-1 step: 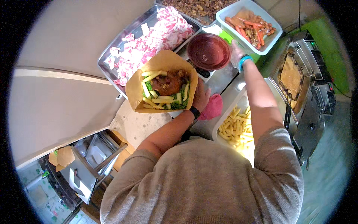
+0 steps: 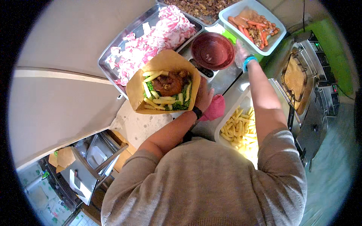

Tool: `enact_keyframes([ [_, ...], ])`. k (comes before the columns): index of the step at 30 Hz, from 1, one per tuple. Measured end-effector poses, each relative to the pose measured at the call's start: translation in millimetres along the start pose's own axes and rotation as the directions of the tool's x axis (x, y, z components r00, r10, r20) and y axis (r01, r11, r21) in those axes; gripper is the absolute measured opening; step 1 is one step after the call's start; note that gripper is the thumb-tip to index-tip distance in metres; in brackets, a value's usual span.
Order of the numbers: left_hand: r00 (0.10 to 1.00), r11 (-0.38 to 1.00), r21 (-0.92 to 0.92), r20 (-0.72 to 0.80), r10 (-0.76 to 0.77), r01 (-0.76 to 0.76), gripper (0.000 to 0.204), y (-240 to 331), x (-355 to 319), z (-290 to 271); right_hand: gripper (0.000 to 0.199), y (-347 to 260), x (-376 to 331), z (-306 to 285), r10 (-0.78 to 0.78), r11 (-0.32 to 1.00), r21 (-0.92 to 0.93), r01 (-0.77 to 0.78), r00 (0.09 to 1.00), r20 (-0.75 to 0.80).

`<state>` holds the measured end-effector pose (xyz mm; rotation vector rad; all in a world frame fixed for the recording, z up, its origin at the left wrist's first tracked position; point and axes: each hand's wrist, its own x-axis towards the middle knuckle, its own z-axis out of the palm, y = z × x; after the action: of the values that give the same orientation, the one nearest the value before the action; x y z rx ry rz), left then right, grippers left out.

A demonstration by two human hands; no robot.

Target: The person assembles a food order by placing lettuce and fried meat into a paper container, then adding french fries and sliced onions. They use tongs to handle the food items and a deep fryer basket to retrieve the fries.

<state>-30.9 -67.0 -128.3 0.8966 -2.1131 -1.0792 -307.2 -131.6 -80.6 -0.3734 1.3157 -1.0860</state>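
Note:
An open brown cardboard food box (image 2: pixel 136 92) holds fries, green leaves and a browned piece of meat. My left hand (image 2: pixel 204 97), with a black wristband, grips the box at its right side; most of its fingers are hidden behind the cardboard. Reaching forward, my right hand (image 2: pixel 242 55) wears a clear glove and a turquoise band. It is between a dark red bowl (image 2: pixel 212 51) on a small scale (image 2: pixel 212 76) and a pale tub (image 2: pixel 272 44) of sausages. The right fingers are dim, so their grip is unclear.
A metal tray (image 2: pixel 107 64) of pink-and-white shredded food sits at the left, with a tray of brown chopped food (image 2: pixel 203 9) behind. Fries (image 2: pixel 239 126) fill a white tub near me. A pink cloth (image 2: pixel 215 108) lies beside my left wrist. Fryers (image 2: pixel 301 81) stand at the right.
My right hand has shifted slightly to the right. The red bowl has moved slightly to the right too. My left hand and the food box are nearly unchanged.

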Motion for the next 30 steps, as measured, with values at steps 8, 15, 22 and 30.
enact_keyframes([
  [8,0.998,0.983,0.18,-0.029,0.049,-0.043,0.063,34,10,-8,0.072,9,6,-34,-0.289,0.957,-0.055,0.284,0.948,-0.134],
  [15,0.995,0.884,0.465,-0.099,-0.012,0.057,0.064,34,24,-10,0.066,-15,-48,24,-0.595,0.708,-0.627,0.325,0.754,-0.28],
  [22,0.991,0.789,0.608,-0.134,-0.012,0.092,0.056,33,32,-9,0.062,-9,-41,2,-0.556,0.78,-0.506,0.369,0.779,-0.29],
  [30,0.983,0.925,0.379,-0.178,0.046,0.025,0.057,25,31,-2,0.057,-6,-79,21,-0.634,0.757,-0.382,0.531,0.738,-0.23],
])
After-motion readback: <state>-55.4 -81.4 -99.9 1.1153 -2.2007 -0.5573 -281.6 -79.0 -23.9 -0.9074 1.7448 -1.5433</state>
